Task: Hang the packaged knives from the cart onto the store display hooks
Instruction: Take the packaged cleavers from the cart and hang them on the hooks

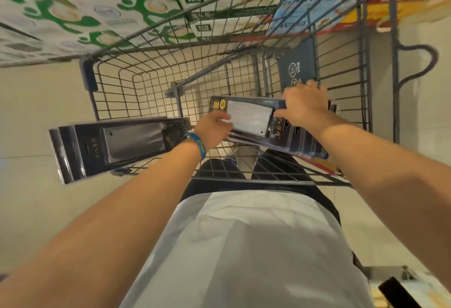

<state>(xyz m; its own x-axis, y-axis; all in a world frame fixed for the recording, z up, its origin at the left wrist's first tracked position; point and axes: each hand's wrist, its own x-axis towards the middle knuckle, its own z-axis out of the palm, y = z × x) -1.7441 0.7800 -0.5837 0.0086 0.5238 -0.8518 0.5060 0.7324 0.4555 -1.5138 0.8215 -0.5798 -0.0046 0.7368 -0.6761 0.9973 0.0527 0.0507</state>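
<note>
At the cart's (146,83) near end, the left hand (213,128) curls round one end of the packaged knives (249,117) and the right hand (305,107) grips the other. A level lift should keep the stack together. A second stack (117,144) lies left of the grip, wire walls stand beyond it, and the only free room is upward.

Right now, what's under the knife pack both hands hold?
More knife packs, stacked; only their edges show. The top pack, left hand and right hand cover the rest.

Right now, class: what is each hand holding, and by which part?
Both hold one stack of packaged knives: the left hand grips its left end, the right hand its right end.
</note>
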